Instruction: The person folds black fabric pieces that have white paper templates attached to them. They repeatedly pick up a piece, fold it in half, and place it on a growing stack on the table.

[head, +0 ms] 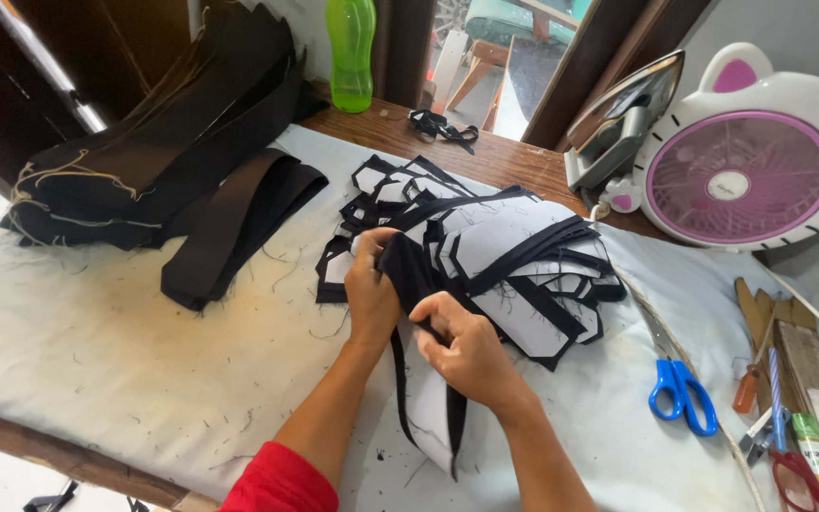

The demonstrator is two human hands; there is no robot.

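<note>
Folding a black strip [408, 270] over the edge of a white piece [433, 422], the person works with both hands just in front of the pile [514, 256] of like pieces on the tabletop [125, 351]. Judging by the pile, much seems done: many white pieces there already carry black edging, lying overlapped and fanned behind the hands. The piece in hand looks partly edged; black runs down its sides toward the person, while its top is bunched between the fingers. How many pieces are left cannot be told, though dark fabric stacks [163, 142] lie well to the left of the pile, perhaps stock not yet used.

The left hand [372, 289] is held upright, wrist straight, its grip closed narrowly on the strip and the upper edge of the piece, thumb side toward the pile. The right hand [462, 346] sits just beside it, nearly touching, knuckles up, fingers curled under; its grip pinches the same black fabric lower down. Both forearms angle in from the near edge, the left in a red sleeve [282, 484].

Blue scissors [680, 393] lie right of the pile, apart from both hands. An iron [618, 123] and a pink fan [746, 171] stand beyond it to the right, a green bottle [351, 52] behind it.
</note>
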